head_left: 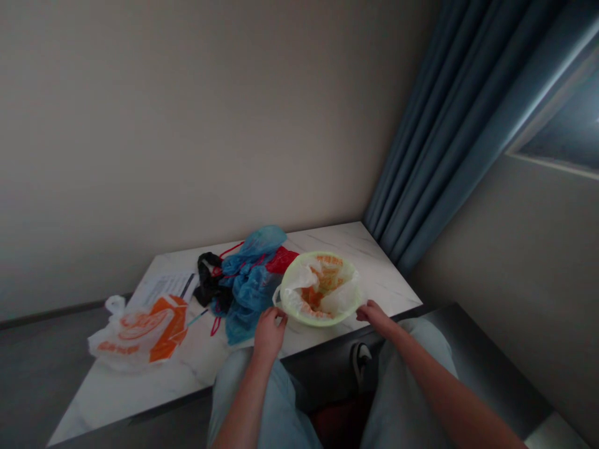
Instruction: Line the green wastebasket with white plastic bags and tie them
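A pale green basin (322, 322) stands on the marble-patterned table, lined with a white plastic bag (344, 300) that has orange print. The bag spreads over the inside and reaches the rim. At the basin's left front, my left hand (270, 330) is closed on the bag's handle, which loops outside the rim. My right hand (373, 313) pinches the bag's edge at the right front of the basin; its fingertips are small and partly hidden.
Left of the basin lie crumpled blue bags (253, 284) with red drawstrings, a red bag (281, 259) and a black bag (213, 280). Further left are a white-and-orange bag (135, 333) and a printed sheet (161, 288). A blue curtain (435, 143) hangs at right.
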Demonstrator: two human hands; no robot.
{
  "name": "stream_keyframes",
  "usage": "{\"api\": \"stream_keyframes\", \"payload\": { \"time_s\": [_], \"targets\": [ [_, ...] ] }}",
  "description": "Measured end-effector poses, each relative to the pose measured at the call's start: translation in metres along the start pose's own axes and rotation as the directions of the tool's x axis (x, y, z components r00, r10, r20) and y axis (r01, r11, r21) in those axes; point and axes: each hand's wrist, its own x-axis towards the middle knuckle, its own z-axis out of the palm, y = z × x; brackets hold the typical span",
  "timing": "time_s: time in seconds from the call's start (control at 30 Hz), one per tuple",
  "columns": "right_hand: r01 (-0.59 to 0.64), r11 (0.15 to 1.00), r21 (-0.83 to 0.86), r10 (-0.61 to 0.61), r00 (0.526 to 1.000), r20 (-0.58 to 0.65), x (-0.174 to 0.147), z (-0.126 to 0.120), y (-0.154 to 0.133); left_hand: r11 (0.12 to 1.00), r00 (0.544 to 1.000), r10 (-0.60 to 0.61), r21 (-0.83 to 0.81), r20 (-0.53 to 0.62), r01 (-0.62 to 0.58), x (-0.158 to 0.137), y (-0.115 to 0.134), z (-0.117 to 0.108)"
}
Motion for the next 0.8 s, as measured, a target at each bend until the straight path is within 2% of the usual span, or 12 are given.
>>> {"api": "stream_keyframes", "payload": {
  "time_s": [0.1,0.17,0.23,0.27,0.3,0.37,0.43,0.47,0.53,0.6,0.7,0.8],
  "targets": [
    [0.077,0.992,0.101,-0.077,0.997,-0.005,0.004,-0.003,-0.006,0.992,0.988,-0.109,-0.075,-0.105,0.102,0.002,-0.003,-0.003],
    [0.162,0.970,0.180,-0.151,0.986,-0.070,0.006,-0.007,-0.012,0.970,0.966,-0.192,-0.182,-0.171,0.161,0.004,-0.006,-0.004],
    [0.214,0.952,0.216,-0.181,0.969,-0.166,0.009,-0.012,-0.016,0.911,0.933,-0.299,-0.349,-0.201,0.217,0.008,-0.010,-0.004],
    [0.213,0.952,0.220,-0.167,0.964,-0.209,0.010,-0.015,-0.017,0.855,0.912,-0.368,-0.453,-0.183,0.255,0.010,-0.012,-0.005],
    [0.199,0.955,0.221,-0.142,0.958,-0.249,0.012,-0.018,-0.017,0.771,0.886,-0.445,-0.559,-0.132,0.304,0.012,-0.013,-0.005],
    [0.168,0.959,0.228,-0.090,0.944,-0.319,0.015,-0.023,-0.015,0.540,0.812,-0.582,-0.721,0.054,0.435,0.015,-0.015,-0.008],
    [0.146,0.961,0.234,-0.057,0.935,-0.351,0.018,-0.026,-0.012,0.315,0.732,-0.627,-0.773,0.266,0.551,0.018,-0.014,-0.011],
    [0.139,0.962,0.233,-0.051,0.936,-0.347,0.020,-0.026,-0.011,0.237,0.705,-0.615,-0.769,0.354,0.594,0.019,-0.013,-0.013],
    [0.112,0.966,0.232,-0.039,0.954,-0.297,0.020,-0.024,-0.009,0.162,0.683,-0.548,-0.740,0.483,0.653,0.019,-0.010,-0.016],
    [0.061,0.969,0.239,-0.013,0.980,-0.198,0.019,-0.019,-0.010,0.142,0.680,-0.468,-0.711,0.565,0.689,0.019,-0.005,-0.017],
    [-0.066,0.966,0.252,0.068,0.998,0.002,0.016,-0.010,-0.013,0.112,0.672,-0.403,-0.695,0.622,0.711,0.016,0.001,-0.018],
    [-0.157,0.940,0.302,0.097,0.974,0.205,0.016,-0.006,-0.013,0.083,0.673,-0.388,-0.704,0.629,0.705,0.014,0.006,-0.019]
  ]
}}
